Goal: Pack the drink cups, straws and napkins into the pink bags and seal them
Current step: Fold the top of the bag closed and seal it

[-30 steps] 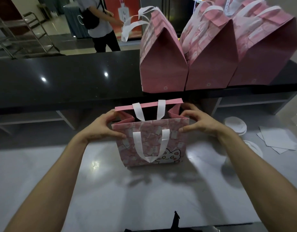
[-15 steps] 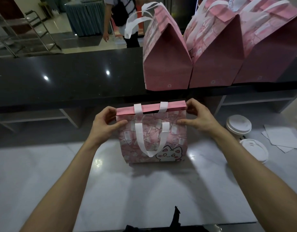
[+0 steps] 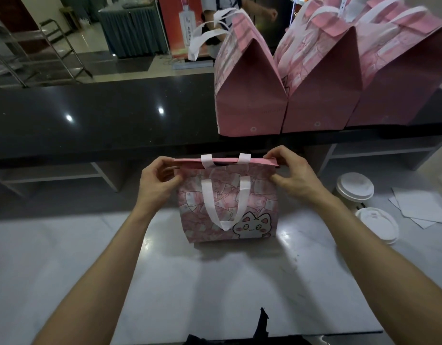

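A pink bag (image 3: 254, 200) with a cat print and white handles stands upright on the pale marble counter (image 3: 215, 282). Its two top edges are pressed flat together into one pink strip. My left hand (image 3: 157, 178) pinches the left end of that strip. My right hand (image 3: 292, 175) pinches the right end. The bag's contents are hidden. Two drink cups with white lids (image 3: 354, 188) (image 3: 378, 224) stand to the right of the bag. White napkins (image 3: 421, 207) lie at the far right.
Three closed pink bags (image 3: 249, 95) (image 3: 322, 90) (image 3: 399, 78) stand side by side on the raised black counter (image 3: 103, 120) behind. A person (image 3: 229, 6) stands beyond that counter. Metal racks and a draped table are further back on the left.
The open bag mouth has been folded in and pressed shut. Both hands moved up to the top corners. The person behind has walked to the right.
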